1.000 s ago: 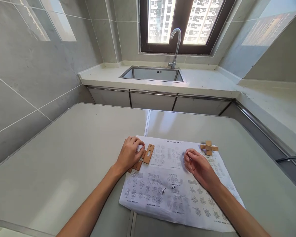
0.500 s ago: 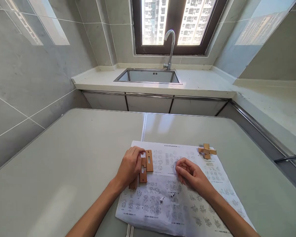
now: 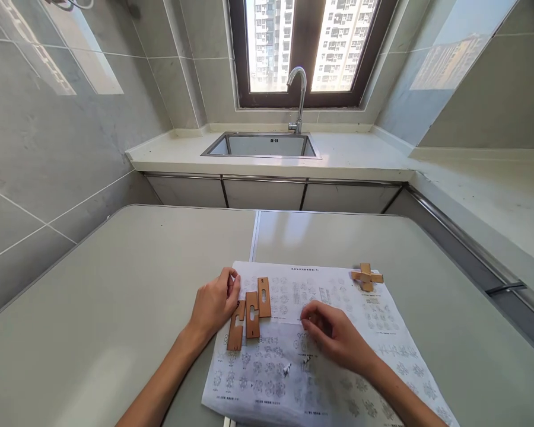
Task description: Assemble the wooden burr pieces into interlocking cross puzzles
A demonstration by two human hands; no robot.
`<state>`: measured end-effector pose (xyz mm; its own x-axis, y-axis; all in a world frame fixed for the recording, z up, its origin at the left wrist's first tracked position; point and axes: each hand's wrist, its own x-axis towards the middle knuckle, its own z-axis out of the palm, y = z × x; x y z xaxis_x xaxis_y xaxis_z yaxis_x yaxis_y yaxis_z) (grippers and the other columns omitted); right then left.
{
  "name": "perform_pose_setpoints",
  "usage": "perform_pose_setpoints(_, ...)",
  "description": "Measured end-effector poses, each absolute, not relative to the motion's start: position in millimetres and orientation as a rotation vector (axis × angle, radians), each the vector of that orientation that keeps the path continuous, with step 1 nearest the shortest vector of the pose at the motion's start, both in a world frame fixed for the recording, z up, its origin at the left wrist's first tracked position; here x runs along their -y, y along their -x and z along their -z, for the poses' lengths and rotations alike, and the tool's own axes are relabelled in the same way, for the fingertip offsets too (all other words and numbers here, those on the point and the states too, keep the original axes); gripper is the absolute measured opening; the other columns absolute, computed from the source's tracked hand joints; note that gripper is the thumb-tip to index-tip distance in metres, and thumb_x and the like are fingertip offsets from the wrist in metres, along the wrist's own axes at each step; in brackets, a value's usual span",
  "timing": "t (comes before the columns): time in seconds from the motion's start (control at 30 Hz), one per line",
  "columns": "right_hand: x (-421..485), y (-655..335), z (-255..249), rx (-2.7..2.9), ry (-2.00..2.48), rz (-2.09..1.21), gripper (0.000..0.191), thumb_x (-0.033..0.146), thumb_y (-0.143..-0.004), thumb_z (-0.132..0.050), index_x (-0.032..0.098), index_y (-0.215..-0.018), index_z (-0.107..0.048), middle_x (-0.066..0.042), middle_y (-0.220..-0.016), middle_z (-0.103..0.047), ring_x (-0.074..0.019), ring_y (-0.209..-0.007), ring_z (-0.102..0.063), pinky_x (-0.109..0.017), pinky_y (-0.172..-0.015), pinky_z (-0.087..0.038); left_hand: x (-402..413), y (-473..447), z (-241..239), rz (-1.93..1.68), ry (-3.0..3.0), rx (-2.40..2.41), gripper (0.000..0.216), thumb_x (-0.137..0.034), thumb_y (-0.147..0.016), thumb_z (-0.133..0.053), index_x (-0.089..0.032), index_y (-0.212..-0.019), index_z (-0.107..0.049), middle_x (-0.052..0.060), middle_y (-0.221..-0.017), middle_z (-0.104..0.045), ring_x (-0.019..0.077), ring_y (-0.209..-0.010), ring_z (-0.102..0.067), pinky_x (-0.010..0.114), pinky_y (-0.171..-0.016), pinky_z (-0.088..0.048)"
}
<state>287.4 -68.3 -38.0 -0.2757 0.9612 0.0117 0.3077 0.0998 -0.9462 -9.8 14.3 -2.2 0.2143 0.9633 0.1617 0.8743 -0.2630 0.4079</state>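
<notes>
Three flat wooden puzzle pieces lie side by side on a printed sheet [image 3: 289, 350]. The right piece [image 3: 264, 305] is marked 2 and has a slot through it. Notches show in the middle piece [image 3: 250, 323], marked 1, and in the left piece [image 3: 235, 338]. My left hand [image 3: 213, 302] rests by the sheet's left edge, fingers curled in, close beside the left piece; nothing shows in it. Over the middle of the sheet, my right hand [image 3: 336, 332] is loosely closed with nothing visible in it. A wooden cross [image 3: 366, 277] of interlocked pieces sits at the sheet's top right corner.
The sheet lies on a pale table [image 3: 93, 332] with a seam down its middle. Beyond it are a counter [image 3: 360, 155] with a sink [image 3: 267, 155], a faucet [image 3: 300, 98] and a window [image 3: 307, 53]. Tiled wall [image 3: 71, 130] stands to the left.
My left hand has moved left off the wooden pieces, uncovering the left and middle ones. My right hand has shifted slightly left over the sheet. The view has tilted a little.
</notes>
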Motion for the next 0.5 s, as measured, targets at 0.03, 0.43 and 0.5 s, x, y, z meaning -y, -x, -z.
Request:
perform_pose_setpoints(0.03, 69, -286, 38, 1.720, 1.252, -1.149, 0.018, 0.038, -0.106, -0.057, 0.024, -0.098, -0.065, 0.000, -0.076, -0.058, -0.0162, -0.062, -0.049, -0.028, -0.056, -0.042, -12, 10, 0, -0.542, -2.257, -1.741, 0.023, -0.038, -0.109, -0.038, -0.024, -0.098, -0.053, -0.004, -0.068, -0.061, 0.0175, -0.055, -0.060, 0.028, -0.058, -0.037)
perform_pose_setpoints(0.43, 84, -261, 48, 2.179, 1.099, -0.604, 0.058, 0.007, -0.091, -0.059, 0.031, -0.143, -0.053, -0.011, -0.157, -0.056, -0.0324, -0.142, -0.055, -0.056, -0.113, -0.055, 58, 30, -17, -0.293, -2.197, -1.556, 0.030, -0.052, -0.096, -0.064, -0.023, -0.092, -0.056, 0.008, -0.094, -0.070, 0.0284, -0.085, -0.067, 0.038, -0.077, -0.051)
perform_pose_setpoints(0.5, 84, -261, 47, 2.208, 1.107, -0.584, 0.061, 0.008, -0.091, -0.060, 0.031, -0.146, -0.051, -0.010, -0.161, -0.053, -0.0321, -0.147, -0.051, -0.056, -0.116, -0.054, 63, 30, -17, -0.260, -2.201, -1.559, 0.028, -0.049, -0.094, -0.066, -0.023, -0.090, -0.056, 0.008, -0.093, -0.069, 0.0288, -0.083, -0.065, 0.040, -0.078, -0.051)
